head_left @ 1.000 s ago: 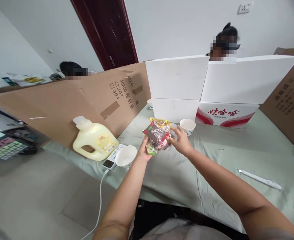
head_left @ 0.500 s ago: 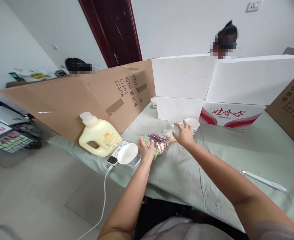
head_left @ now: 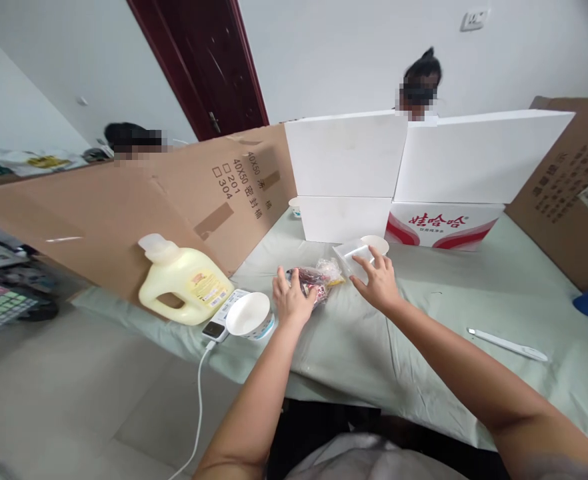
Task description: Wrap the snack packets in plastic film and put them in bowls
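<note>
My left hand [head_left: 293, 300] lies over a small heap of wrapped snack packets [head_left: 320, 279], fingers spread, hiding part of the heap. A dark red-brown packet shows at its fingertips. To the right, my right hand [head_left: 378, 281] has thumb and fingers around the near side of a clear plastic container [head_left: 350, 252], which is tilted. Behind this container, partly covered by it, stands a white paper bowl [head_left: 380, 245]. Another white paper bowl [head_left: 249, 317] with a blue pattern is just left of my left hand.
A pale yellow jug [head_left: 187, 283] stands at the left beside a white device [head_left: 217, 330] with a cable. White boxes [head_left: 347, 160] and cardboard panels [head_left: 189, 200] border the green cloth. A white utility knife [head_left: 509, 345] lies right. Two people are behind the panels.
My right hand has shifted right relative to the table, and the clear container has come in front of the bowl. My left hand covers more of the packets. The view has turned slightly right.
</note>
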{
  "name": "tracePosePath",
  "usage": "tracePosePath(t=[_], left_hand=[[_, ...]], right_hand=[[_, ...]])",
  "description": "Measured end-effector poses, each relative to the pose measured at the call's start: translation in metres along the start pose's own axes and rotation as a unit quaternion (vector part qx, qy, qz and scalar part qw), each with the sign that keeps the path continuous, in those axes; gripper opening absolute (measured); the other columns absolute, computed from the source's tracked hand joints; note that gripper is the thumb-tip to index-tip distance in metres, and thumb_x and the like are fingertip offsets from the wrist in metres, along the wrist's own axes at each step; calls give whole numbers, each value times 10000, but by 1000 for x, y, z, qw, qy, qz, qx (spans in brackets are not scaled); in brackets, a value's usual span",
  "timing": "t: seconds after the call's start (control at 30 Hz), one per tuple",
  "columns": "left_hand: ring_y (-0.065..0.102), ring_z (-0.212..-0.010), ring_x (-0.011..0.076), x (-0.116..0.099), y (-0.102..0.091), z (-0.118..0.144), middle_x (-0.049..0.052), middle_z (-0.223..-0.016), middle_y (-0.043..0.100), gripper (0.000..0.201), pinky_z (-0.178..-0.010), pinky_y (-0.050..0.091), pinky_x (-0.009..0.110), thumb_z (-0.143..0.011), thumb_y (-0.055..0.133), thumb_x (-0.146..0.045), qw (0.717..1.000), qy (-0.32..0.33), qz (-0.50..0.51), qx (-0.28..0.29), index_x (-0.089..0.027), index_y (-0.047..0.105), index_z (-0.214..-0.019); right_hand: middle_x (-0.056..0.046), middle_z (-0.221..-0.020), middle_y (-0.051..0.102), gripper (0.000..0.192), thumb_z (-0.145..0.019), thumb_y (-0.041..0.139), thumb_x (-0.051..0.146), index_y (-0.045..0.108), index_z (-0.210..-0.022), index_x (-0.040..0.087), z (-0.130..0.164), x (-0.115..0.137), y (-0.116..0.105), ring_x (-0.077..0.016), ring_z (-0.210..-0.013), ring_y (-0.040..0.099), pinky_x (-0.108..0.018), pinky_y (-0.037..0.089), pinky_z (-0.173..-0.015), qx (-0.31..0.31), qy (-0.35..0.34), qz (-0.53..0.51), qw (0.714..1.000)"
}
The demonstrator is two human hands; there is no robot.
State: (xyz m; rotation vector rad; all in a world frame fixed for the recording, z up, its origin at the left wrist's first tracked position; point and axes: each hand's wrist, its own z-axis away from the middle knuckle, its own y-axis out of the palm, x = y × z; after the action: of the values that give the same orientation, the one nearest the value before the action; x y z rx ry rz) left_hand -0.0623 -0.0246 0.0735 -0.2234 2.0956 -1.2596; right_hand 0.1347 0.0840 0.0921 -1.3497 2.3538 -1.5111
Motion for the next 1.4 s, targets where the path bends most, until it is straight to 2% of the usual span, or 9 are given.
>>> tracePosePath(t=[0.17,0.37,0.57,0.77,0.83,0.93,1.13,1.27,1.4], left_hand=[[157,-1462,352,23,9,1,186,-1568,200,659,-1180,181,505,-881,496,-477,998,43,51,-18,-150,384,-1442],[282,-1417,368,31,14,-4,221,-1502,344,629,-1160,172,571,-883,494,-448,999,41,24,-26,-122,427,-1416],[268,-1429,361,32,20,-1,230,-1524,297,650,-1139,260,543,-887,494,-448,996,-7,80,-35,-133,383,-1445],[214,-1455,342,47,25,3,210,-1547,257,694,-1156,236,539,-881,482,-494,990,-37,133,-7,-153,333,-1467],[199,-1462,332,49,25,4,200,-1552,253,687,-1157,240,529,-883,476,-498,990,-39,139,-1,-163,335,-1466],[205,-1461,324,47,23,5,201,-1552,250,688,-1160,241,506,-886,471,-500,990,-46,135,-1,-165,330,-1470],[224,-1448,363,34,17,12,241,-1537,256,699,-1164,158,558,-867,527,-489,997,-34,70,-14,-143,367,-1452],[185,-1457,372,30,17,20,243,-1549,221,712,-1164,153,567,-861,530,-496,995,-38,87,-35,-134,358,-1450],[151,-1475,326,36,21,27,198,-1576,185,712,-1175,200,515,-870,516,-489,987,-60,140,-46,-169,300,-1468]], right_hand=[[-138,-1460,390,559,-802,582,542,551,-1274,245,35,-57,-23,-316,-1229,451,-468,438,-949,-53,121,-174,976],[-110,-1184,602,640,-800,422,690,517,-1220,217,52,-147,-48,-201,-911,617,-315,536,-706,-64,443,-300,843],[-103,-915,683,505,-788,505,661,639,-931,196,49,-170,-49,-234,-823,636,-331,524,-673,-3,479,-236,846],[-224,-1412,435,623,-813,540,521,504,-1288,120,23,-137,-41,-377,-1310,376,-515,360,-1012,-74,443,-88,889],[-206,-1534,265,640,-836,528,463,431,-1368,120,12,-116,-36,-367,-1402,203,-528,243,-1089,-111,346,2,932],[-171,-1469,409,505,-863,511,403,529,-1294,140,-7,-85,-20,-341,-1380,250,-492,220,-1098,-50,137,106,984],[-169,-1377,531,442,-851,493,233,574,-1271,122,-48,-62,25,-352,-1370,277,-527,141,-1092,134,15,223,965],[-151,-1108,685,288,-838,467,148,693,-1017,150,-65,-62,25,-326,-1232,433,-525,168,-1045,141,11,216,966],[-137,-1120,681,308,-927,400,248,670,-1050,164,-63,-63,-13,-277,-1174,458,-458,201,-1002,77,-7,200,977]])
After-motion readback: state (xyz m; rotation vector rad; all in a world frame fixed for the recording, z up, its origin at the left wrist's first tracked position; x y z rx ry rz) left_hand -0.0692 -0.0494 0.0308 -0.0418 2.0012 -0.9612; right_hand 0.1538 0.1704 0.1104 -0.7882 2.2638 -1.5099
